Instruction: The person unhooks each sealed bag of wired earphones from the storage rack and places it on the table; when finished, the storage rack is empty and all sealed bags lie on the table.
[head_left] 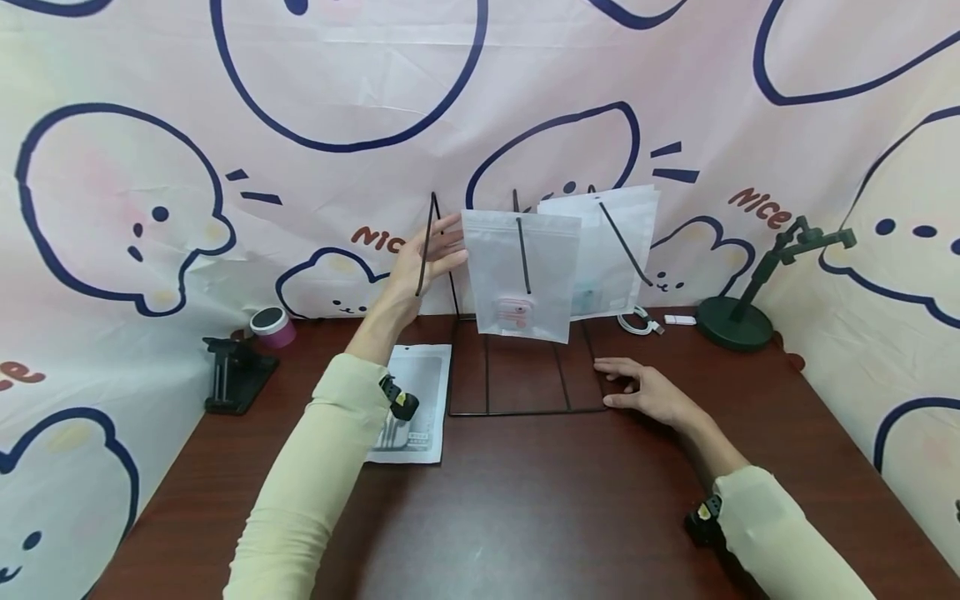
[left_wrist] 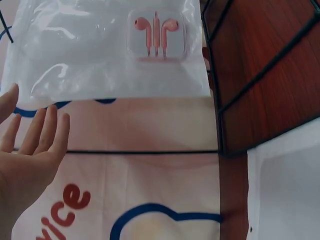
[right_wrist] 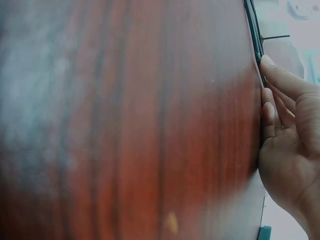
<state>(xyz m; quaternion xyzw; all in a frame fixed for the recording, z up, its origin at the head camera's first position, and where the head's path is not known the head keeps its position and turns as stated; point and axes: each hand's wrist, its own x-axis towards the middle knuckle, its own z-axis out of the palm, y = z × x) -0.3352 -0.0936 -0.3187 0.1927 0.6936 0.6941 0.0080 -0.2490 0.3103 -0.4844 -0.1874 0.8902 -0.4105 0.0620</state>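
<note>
A black wire display rack [head_left: 525,412] stands on the brown table, its hooks rising at the back. From the middle hook hangs a white zip bag [head_left: 487,267] with a clear front. Pink earphones [left_wrist: 156,37] show on this bag in the left wrist view. Another white bag [head_left: 633,229] hangs on the right hook, partly covered by the front one. My left hand [head_left: 427,262] is raised by the left hook, fingers extended towards the bag's left edge. At the rack's right front corner, my right hand [head_left: 652,396] touches the base rod with thumb and fingers, gripping nothing visibly.
A flat white package [head_left: 423,387] lies left of the rack, partly behind my left wrist. Further left are a black stand [head_left: 232,375] and a pink round container [head_left: 273,327]. A white cable [head_left: 641,323] and a green stand [head_left: 738,321] are at the back right.
</note>
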